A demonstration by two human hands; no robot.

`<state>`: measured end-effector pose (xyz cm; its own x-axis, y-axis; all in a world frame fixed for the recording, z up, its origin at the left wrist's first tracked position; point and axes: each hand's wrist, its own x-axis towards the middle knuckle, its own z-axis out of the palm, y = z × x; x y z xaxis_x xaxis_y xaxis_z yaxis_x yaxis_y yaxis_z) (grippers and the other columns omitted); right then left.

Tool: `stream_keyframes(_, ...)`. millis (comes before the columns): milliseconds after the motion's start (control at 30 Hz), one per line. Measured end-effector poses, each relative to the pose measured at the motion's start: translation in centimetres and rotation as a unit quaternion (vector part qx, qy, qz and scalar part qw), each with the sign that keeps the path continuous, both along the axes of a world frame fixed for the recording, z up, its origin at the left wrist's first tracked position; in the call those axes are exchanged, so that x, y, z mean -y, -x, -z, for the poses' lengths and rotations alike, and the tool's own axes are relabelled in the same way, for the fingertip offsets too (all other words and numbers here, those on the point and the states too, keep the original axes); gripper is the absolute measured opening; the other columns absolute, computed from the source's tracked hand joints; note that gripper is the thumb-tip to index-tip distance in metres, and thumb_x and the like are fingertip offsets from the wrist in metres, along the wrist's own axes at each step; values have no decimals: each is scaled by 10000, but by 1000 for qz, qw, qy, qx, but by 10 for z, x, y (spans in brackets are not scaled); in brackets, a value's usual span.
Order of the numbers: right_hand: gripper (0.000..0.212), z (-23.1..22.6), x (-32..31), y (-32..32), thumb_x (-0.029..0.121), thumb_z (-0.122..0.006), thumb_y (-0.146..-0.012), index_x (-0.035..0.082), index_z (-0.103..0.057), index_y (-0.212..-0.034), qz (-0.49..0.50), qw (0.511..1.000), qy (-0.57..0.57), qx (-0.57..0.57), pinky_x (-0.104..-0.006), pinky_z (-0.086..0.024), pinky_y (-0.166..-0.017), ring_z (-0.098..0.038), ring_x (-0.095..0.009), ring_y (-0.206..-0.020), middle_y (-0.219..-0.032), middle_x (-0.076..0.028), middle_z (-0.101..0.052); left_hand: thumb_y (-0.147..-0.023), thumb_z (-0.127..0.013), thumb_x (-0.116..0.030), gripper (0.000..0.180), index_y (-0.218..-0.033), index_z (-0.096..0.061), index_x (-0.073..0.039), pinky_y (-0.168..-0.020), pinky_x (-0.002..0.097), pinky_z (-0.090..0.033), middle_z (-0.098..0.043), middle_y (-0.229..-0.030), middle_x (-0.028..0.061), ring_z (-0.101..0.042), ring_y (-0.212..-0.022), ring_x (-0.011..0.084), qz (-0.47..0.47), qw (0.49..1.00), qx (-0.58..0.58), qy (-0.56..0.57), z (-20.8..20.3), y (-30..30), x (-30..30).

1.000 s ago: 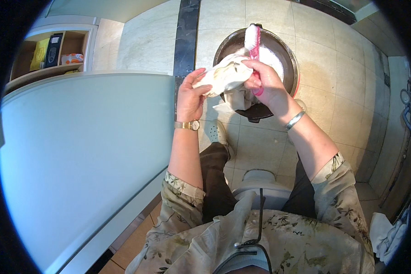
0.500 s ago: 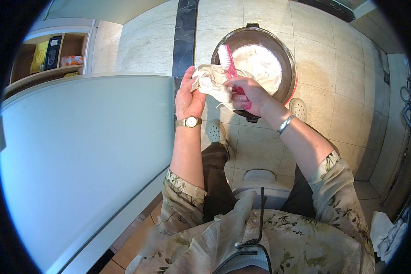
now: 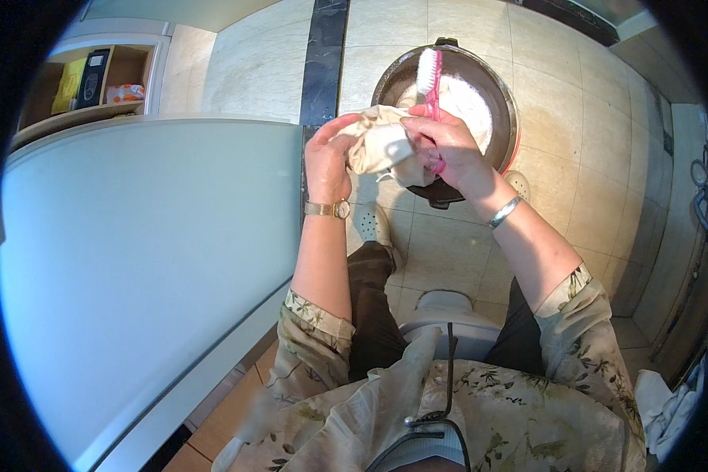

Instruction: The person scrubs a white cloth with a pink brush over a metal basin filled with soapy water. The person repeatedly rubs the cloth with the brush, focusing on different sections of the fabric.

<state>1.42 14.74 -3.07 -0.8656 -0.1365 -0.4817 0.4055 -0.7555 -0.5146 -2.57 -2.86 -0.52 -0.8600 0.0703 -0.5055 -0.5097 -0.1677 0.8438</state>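
Note:
A wet cream cloth (image 3: 376, 145) is stretched between my hands, above the near left rim of a dark round tub (image 3: 505, 102). My left hand (image 3: 328, 161) grips the cloth's left side, thumb and fingers closed on it. In my right hand (image 3: 455, 151) is a pink scrubbing brush (image 3: 433, 98) with white bristles, its head pointing up and away from me. The fingers of that hand also pinch the right edge of the cloth. Pale wet fabric (image 3: 468, 110) lies inside the tub, partly hidden by the brush and my right hand.
A frosted glass panel (image 3: 149, 259) stands close on my left, with a shelf (image 3: 94, 116) of packages beyond it. My feet in clogs (image 3: 374, 224) flank the tub on the tiled floor (image 3: 558, 181). A hose (image 3: 702, 206) hangs at the right wall; crumpled cloth (image 3: 659, 401) lies lower right.
My right hand has turned the brush more upright and taken hold of the cloth's edge. The cloth is folded over differently, and my left fingers have curled further around it.

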Motion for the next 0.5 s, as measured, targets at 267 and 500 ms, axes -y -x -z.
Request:
stream_keyframes(267,96,17,8,-4,50,-591,-809,57,-524,-877,12,988,-139,61,-180,-269,-355,-388,-40,-431,-642,-12,-528,-751,-437,81,519,-1267,-379,78,-958,359,-396,-493,-1210,196,-498,-1104,273,36,974,17,-223,4,1,4)
stream_keyframes(500,80,22,28,-21,88,-593,-795,75,-526,-753,-19,980,93,172,-217,-199,-318,-287,-45,-358,-573,24,-431,-719,-432,150,573,-1282,-367,65,-962,389,-389,-478,-1222,218,-474,-1137,301,-63,967,30,-247,9,3,3)
